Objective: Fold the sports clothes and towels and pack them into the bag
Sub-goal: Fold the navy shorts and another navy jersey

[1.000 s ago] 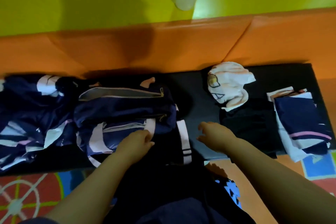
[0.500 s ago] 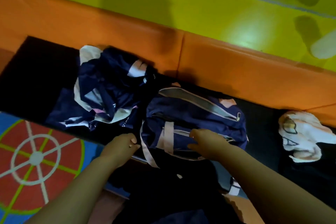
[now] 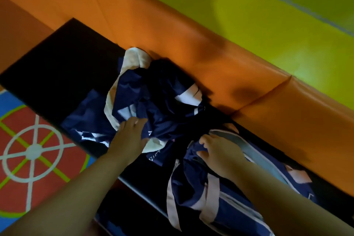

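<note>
Head view, looking down. A dark, low tabletop (image 3: 57, 67) runs diagonally against orange padding (image 3: 191, 34).

On it lies a crumpled heap of sports clothes (image 3: 162, 99), navy with white panels, unfolded. Just beside it, toward the lower right, sits the navy bag (image 3: 193, 193) with pale straps.

The left hand (image 3: 132, 138) rests on the near edge of the heap, its fingers stretched out fairly flat and closed on nothing. The right hand (image 3: 222, 151) has fingers and thumb curled round the end of the bag nearest the heap.

The clothes look light, thin and limp, probably a little slick. They will likely slump and slide rather than hold a shape. A hem, shoulder seam or waistband seems the best place to pinch, lifting one garment free before laying it flat.
</note>
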Demonstrator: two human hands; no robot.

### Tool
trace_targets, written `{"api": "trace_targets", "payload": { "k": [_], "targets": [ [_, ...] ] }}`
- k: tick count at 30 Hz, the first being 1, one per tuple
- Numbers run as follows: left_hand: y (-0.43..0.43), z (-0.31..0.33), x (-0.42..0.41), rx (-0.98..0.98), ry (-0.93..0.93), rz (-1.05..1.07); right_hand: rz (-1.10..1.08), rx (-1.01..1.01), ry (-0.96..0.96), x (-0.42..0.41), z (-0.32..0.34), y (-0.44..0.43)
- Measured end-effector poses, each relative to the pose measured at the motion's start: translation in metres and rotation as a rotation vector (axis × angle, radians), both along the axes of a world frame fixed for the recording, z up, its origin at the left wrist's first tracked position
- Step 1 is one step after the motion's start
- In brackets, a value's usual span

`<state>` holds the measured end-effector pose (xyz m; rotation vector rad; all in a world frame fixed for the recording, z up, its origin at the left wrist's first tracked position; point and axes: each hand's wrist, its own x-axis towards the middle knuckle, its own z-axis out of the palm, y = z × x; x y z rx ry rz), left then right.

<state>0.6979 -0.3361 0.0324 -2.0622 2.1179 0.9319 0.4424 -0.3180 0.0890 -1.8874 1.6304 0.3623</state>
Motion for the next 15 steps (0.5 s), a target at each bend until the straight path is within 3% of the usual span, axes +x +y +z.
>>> {"api": "trace_targets", "payload": {
  "k": [6, 9, 12, 15],
  "targets": [
    [-0.061, -0.032, -0.016, -0.041, -0.116, 0.110, -0.020, -0.038, -0.011, 0.002, -0.027, -0.021],
    [-0.079, -0.037, -0.018, -0.001, -0.001, 0.228, -0.045, -0.044, -0.033, 0.000, -0.034, -0.024],
    [-0.077, -0.033, -0.023, -0.059, 0.050, 0.157, -0.088, -0.029, -0.062, 0.002, -0.035, -0.025],
    [-0.064, -0.015, -0.027, -0.142, 0.236, 0.071, -0.167, -0.049, -0.153, 0.006, -0.029, -0.027]
  ]
}}
